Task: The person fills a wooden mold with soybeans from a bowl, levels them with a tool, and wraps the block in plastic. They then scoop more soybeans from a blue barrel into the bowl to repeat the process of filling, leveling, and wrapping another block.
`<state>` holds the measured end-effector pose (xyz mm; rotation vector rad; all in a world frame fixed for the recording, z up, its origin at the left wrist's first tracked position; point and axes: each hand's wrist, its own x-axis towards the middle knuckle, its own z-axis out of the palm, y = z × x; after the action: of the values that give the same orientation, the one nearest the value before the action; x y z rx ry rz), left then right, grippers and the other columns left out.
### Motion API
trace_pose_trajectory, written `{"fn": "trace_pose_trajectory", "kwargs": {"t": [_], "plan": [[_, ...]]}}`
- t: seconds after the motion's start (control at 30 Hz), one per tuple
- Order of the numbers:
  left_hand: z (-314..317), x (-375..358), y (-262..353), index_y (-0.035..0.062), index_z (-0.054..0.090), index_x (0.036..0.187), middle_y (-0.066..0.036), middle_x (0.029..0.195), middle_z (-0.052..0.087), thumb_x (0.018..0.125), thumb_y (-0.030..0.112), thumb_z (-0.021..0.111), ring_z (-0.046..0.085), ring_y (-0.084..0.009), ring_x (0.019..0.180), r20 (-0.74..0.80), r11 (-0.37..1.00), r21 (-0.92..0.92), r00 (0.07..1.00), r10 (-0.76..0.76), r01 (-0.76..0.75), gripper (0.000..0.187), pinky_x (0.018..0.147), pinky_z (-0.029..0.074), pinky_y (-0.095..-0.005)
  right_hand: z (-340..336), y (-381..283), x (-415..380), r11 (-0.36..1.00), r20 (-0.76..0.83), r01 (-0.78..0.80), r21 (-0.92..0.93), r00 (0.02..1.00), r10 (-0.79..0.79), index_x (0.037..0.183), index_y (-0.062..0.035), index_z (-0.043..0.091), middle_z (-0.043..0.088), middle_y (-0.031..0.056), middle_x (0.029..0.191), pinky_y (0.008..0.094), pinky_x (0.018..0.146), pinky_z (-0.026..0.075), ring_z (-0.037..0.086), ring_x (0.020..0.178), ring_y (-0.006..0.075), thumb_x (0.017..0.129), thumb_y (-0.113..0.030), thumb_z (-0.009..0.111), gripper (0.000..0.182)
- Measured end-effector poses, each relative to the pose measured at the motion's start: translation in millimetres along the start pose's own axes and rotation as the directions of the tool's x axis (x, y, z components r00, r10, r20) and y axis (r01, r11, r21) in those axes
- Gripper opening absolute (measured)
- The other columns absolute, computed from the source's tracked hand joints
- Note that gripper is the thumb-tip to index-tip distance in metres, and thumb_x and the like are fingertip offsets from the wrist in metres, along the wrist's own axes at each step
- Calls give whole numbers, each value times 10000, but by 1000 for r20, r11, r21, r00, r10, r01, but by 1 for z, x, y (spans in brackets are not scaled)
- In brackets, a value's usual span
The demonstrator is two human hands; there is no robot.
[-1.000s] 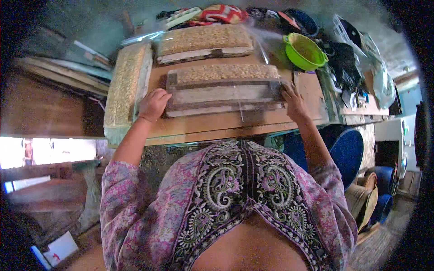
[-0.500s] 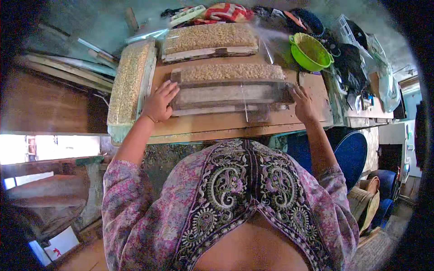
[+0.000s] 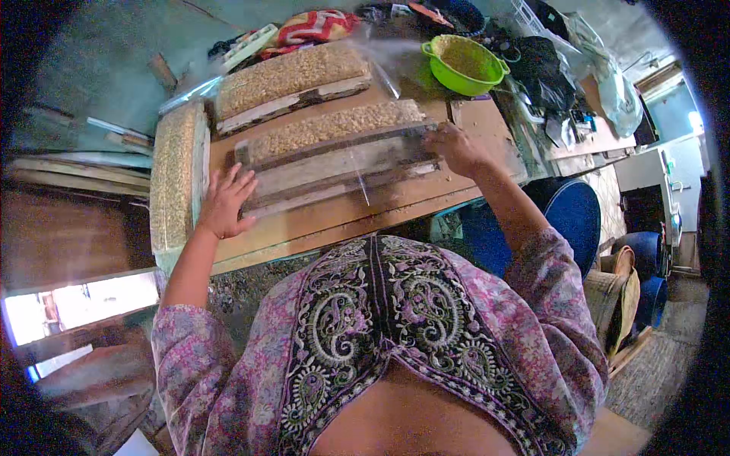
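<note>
A long wooden mould (image 3: pixel 334 167) lies across the wooden table (image 3: pixel 319 228), its far half packed with pale beans under clear plastic. My left hand (image 3: pixel 224 201) rests flat against the mould's left end, fingers spread. My right hand (image 3: pixel 456 148) presses on the mould's right end, fingers on the plastic and wood. Neither hand lifts anything.
Two more bean-filled blocks lie nearby: one (image 3: pixel 289 76) behind the mould, one (image 3: pixel 176 175) along the table's left edge. A green colander (image 3: pixel 464 64) with beans stands at the back right, beside bags and clutter (image 3: pixel 563 83). Blue stools (image 3: pixel 570 220) stand at right.
The view has tilted, so the table now slants. My left hand has opened from a loose fist to spread fingers on the mould's left end. My right hand stays at the right end.
</note>
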<state>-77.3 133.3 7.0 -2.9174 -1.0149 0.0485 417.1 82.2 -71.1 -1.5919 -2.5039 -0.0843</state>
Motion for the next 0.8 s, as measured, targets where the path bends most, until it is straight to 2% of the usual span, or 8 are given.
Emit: {"fn": "trace_pose_trajectory", "kwargs": {"t": [0.1,0.27,0.3,0.37,0.5,0.6,0.67,0.8], "plan": [[1,4,-2,83,459,1136,-63,1221,406,599,382,580,234,-278,1210,23,999,4,999,37,-37,626,985,86,-515,-7,-5,8,982,-68,139,-125,987,-148,919,-114,589,527,39,1055,324,849,385,463,925,245,686,-91,476,260],[2,18,9,86,599,933,-42,1033,543,622,432,560,313,-265,1154,42,999,43,999,13,-14,467,985,72,-520,-18,-15,24,916,107,232,-326,972,-208,742,-125,594,555,28,950,322,775,416,476,915,210,683,-187,494,132],[2,20,11,86,599,933,-42,1033,543,622,432,560,313,-265,1154,45,999,42,999,7,-9,467,985,72,-520,-20,-19,28,916,107,237,-323,971,-214,742,-125,594,555,28,950,322,775,416,476,915,210,683,-187,494,132],[0,24,12,82,621,850,-44,958,570,635,446,547,348,-267,1119,67,999,44,998,-10,7,429,983,74,-524,-22,-26,37,886,287,200,-419,955,-80,745,-124,600,569,52,884,338,728,438,501,890,220,673,-176,506,129],[-8,27,11,78,625,815,-48,930,579,655,462,528,363,-270,1102,49,999,31,999,-10,8,426,983,73,-525,-34,-35,47,883,310,201,-425,948,-67,713,-94,598,576,77,799,346,695,448,521,846,232,660,-163,515,121],[1,29,10,68,623,807,-49,919,580,668,476,512,363,-275,1097,-52,997,74,999,3,1,445,984,72,-525,-34,-37,46,915,150,181,-360,980,-134,678,-64,594,577,91,761,352,672,458,533,820,238,656,-146,516,116],[4,30,9,59,622,794,-60,910,580,673,481,505,360,-270,1099,52,997,77,998,-28,24,455,983,74,-526,-11,-25,46,920,197,83,-383,980,-6,662,-48,590,576,99,766,358,659,464,540,797,243,653,-133,515,114],[-1,34,15,57,618,810,-71,911,577,670,487,504,361,-259,1098,95,994,106,994,-43,33,467,986,73,-518,-27,-28,43,871,181,168,-462,979,-92,668,-56,588,576,99,750,365,662,462,545,785,240,651,-131,518,104]]}}
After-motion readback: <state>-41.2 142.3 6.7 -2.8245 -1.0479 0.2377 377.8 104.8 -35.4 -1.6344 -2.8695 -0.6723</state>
